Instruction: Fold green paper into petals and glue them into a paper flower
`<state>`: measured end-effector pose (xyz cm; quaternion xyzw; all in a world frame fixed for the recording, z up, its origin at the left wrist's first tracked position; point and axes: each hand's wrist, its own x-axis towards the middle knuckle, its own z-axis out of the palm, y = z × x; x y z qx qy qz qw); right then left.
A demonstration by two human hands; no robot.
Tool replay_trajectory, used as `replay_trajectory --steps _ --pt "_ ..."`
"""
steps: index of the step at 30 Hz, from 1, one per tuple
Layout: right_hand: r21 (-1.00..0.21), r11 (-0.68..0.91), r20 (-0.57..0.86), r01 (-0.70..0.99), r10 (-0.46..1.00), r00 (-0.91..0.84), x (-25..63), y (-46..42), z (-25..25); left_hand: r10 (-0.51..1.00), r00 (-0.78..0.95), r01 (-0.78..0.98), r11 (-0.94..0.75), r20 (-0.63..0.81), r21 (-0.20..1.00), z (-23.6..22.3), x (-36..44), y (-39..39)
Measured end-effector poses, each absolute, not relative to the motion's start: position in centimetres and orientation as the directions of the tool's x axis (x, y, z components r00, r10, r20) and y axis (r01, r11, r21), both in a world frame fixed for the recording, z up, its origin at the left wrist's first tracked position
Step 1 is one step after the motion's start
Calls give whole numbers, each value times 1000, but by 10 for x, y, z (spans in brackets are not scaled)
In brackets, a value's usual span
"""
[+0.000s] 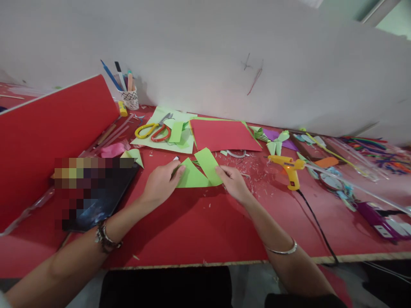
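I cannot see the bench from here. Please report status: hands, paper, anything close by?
Left hand and right hand both pinch the green paper, flat on table. Glue gun lies right, apart.

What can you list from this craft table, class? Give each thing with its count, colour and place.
Folded paper piece: one, light green, centre of table, held by both hands.
Flat paper sheet: one, red, behind the green piece.
Scissors: one pair, yellow and red handles, on pale green paper at back left.
Hot glue gun: one, yellow, right of centre, black cord trailing to the table edge.
Patterned pen cup: one, white, back left by the wall.
Upright board: one, red, far left.
Tablet: one, dark, left, partly blurred.
Table top: one, red.
Left hand: on the green paper's left edge.
Right hand: pinching its right edge.
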<state>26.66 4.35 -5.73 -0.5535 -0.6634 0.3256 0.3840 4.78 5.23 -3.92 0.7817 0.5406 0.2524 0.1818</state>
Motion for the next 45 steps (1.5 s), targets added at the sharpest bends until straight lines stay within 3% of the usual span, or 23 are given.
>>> replay_trajectory --steps 7,12,20,25,33,41,45 --pt "-878 119 193 463 974 116 275 52 -60 945 277 764 -327 175 556 -41 48 53" --pt "-944 27 114 329 961 250 282 57 -65 949 274 776 -314 155 548 -42 49 51" --pt "-909 123 151 399 988 39 264 73 -53 931 364 849 -348 37 397 -50 54 51" --pt "-925 87 71 371 996 -57 236 109 -38 902 432 844 -402 -3 355 -53 56 48" --pt "-926 60 40 372 997 -61 191 183 -24 825 558 793 -561 86 238 -57 56 42" --pt "-798 80 71 598 997 -37 195 206 -25 777 602 723 -628 181 288 -62 55 45" --pt "-728 180 143 661 984 -110 211 183 -20 655 703 583 -753 276 304 -65 55 48"
